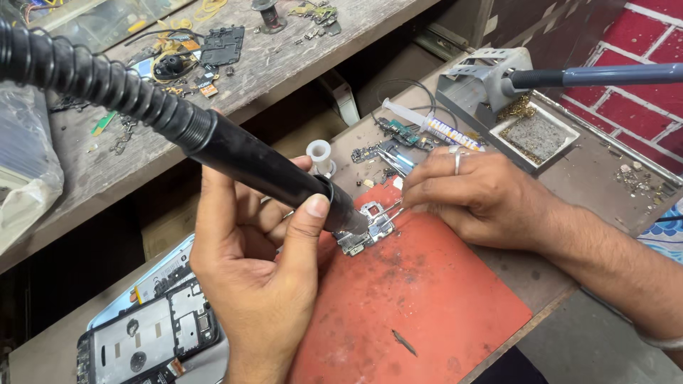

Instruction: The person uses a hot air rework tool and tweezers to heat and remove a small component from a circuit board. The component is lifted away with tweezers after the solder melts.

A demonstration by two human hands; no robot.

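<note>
Circuit board [368,229] lies on the red mat [427,299], the left hand [256,270] gripping a black hot-air wand [270,171] over it, the right hand [477,195] pinching tweezers [390,210] against it, soldering stand [484,78] beyond.

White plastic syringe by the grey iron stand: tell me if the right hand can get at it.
Probably yes. The white plastic syringe lies uncovered just beyond the right hand, but that hand holds thin metal tweezers on the small circuit board.

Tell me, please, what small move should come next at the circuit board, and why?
Probably lift the heated part gently with the tweezers: the left hand aims the hot-air nozzle at the small circuit board, and the right hand has the tips there.
</note>
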